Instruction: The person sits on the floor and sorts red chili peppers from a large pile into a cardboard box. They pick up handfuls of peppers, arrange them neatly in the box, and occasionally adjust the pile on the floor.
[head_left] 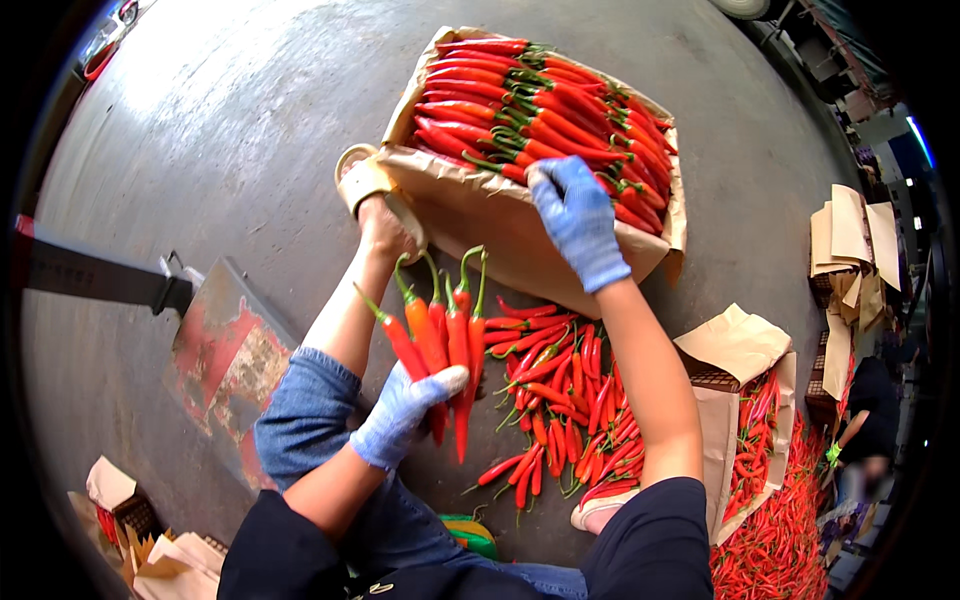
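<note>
Left grip: my left hand (405, 408), in a blue glove, is closed around a bunch of red chillies (440, 340), stems up and tips hanging down, held above the floor in front of my knee.
Right grip: my right hand (578, 220), also gloved, presses palm-down with the fingers curled over the near rim of the paper-lined box (500, 225); it holds no chilli that I can see.
Box: tilted toward me, packed with rows of chillies (540, 110), green stems meeting along the middle.
Loose pile: more chillies (560, 400) lie scattered on the concrete floor (230, 130) just below the box, between my arms.
Doing it well: I judge the bunch should keep its stems level and pointing one way, so it matches the rows, while my right hand steadies the box.
Care: a tight squeeze could bruise the chillies or snap the stems.
</note>
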